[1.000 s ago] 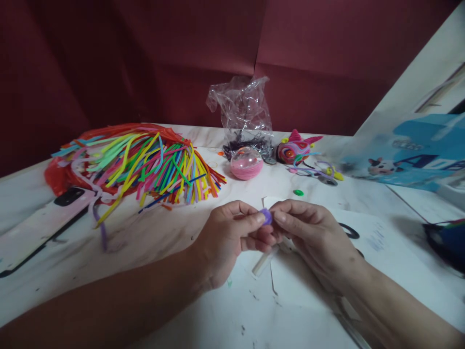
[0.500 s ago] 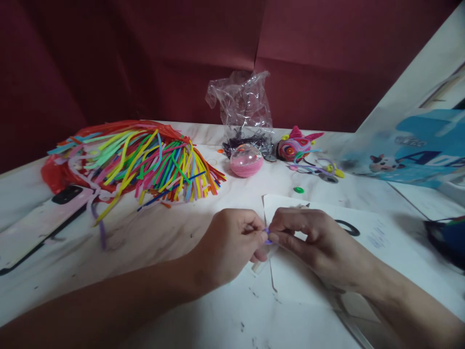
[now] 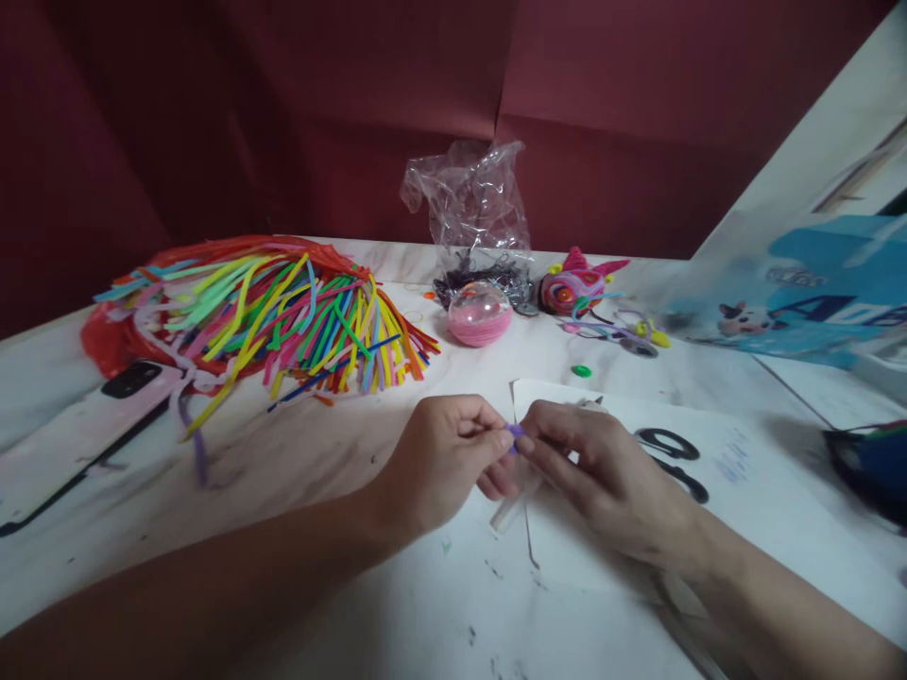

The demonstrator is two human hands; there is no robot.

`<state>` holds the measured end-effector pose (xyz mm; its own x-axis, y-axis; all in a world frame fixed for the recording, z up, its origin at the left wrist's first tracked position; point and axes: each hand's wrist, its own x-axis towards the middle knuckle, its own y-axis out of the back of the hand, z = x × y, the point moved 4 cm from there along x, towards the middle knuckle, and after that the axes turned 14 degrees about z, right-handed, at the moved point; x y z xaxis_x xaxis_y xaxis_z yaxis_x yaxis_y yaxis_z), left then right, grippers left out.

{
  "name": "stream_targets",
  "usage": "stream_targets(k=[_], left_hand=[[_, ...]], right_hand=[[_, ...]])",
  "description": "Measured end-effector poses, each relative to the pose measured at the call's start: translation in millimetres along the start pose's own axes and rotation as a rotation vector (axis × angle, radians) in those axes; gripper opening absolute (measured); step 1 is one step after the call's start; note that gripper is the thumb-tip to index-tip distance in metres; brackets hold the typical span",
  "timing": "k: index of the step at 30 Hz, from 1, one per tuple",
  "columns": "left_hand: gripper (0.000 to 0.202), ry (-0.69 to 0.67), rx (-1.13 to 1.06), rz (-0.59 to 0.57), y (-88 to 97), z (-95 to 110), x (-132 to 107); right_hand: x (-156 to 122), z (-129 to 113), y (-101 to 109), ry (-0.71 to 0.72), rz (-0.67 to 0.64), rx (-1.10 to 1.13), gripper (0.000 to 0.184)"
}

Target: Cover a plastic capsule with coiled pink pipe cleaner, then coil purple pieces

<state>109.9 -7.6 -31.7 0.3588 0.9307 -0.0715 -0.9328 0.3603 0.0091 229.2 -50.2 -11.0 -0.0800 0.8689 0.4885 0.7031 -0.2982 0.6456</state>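
Observation:
A small purple piece (image 3: 515, 434), perhaps bent pipe cleaner, is pinched between both hands above the table. My left hand (image 3: 453, 458) grips it from the left with thumb and forefinger. From the other side, my right hand (image 3: 591, 467) holds it with fingertips pressed together. Most of the piece is hidden by the fingers. Below them lies a clear, narrow stick-like thing (image 3: 506, 515), partly covered. Beside my right hand, black scissor handles (image 3: 670, 444) rest on a white sheet of paper (image 3: 744, 519).
A bundle of colourful pipe cleaners (image 3: 312, 321) lies at left, beside a phone (image 3: 92, 425). Further back are a half-pink clear ball (image 3: 480, 316), a plastic bag (image 3: 478, 203), a pink yarn-wrapped figure (image 3: 575, 286) and a green button (image 3: 582, 371). A blue package (image 3: 836, 283) stands right.
Both hands have shifted slightly up and left with the purple piece. More of the black handles now shows beside my right hand.

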Motion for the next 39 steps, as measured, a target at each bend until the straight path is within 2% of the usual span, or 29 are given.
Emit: stream_targets(k=[4,6,8,10,13,15,20,24,27,33,39], left_hand=[[0.014,-0.106,0.267,-0.033,0.5,-2.7,-3.5],[0.017,-0.179,0.391,-0.043,1.3,-2.4,-3.6],[0.018,-0.218,0.444,-0.058,2.6,-1.1,-1.7],[0.016,-0.186,0.391,-0.063,4.8,0.1,2.4],[0.012,-0.098,0.186,-0.043,7.4,2.6,8.2],[0.012,-0.046,0.064,-0.024,7.8,3.9,9.7],[0.012,0.114,-0.131,0.015,6.4,5.2,6.1],[0.002,0.088,-0.201,0.039,5.7,9.8,2.2],[0.002,0.038,-0.217,0.079,5.9,11.6,-0.2],[0.003,0.053,-0.216,0.052,0.9,10.1,-4.4],[0.004,0.064,-0.235,0.045,1.0,10.7,-1.0]], right_hand=[[-1.9,-4.0,-0.3,0.145,-0.152,-0.084,0.022],[-3.7,-1.2,-4.1,0.165,-0.204,-0.127,0.022],[-3.7,4.1,-7.3,0.136,-0.184,-0.136,0.02],[-2.0,11.0,-9.5,0.031,-0.117,-0.05,0.02],[0.3,21.8,-12.2,-0.251,-0.004,0.228,0.024],[0.5,23.2,-13.9,-0.364,0.038,0.395,0.027],[-1.0,14.0,-10.5,-0.325,0.152,0.489,0.025],[-5.4,12.8,-9.0,-0.36,0.296,0.483,0.025],[-9.6,9.8,-11.8,-0.332,0.364,0.481,0.023],[-15.6,4.1,-20.5,-0.217,0.335,0.517,0.025],[-13.6,4.4,-16.4,-0.256,0.316,0.434,0.026]])
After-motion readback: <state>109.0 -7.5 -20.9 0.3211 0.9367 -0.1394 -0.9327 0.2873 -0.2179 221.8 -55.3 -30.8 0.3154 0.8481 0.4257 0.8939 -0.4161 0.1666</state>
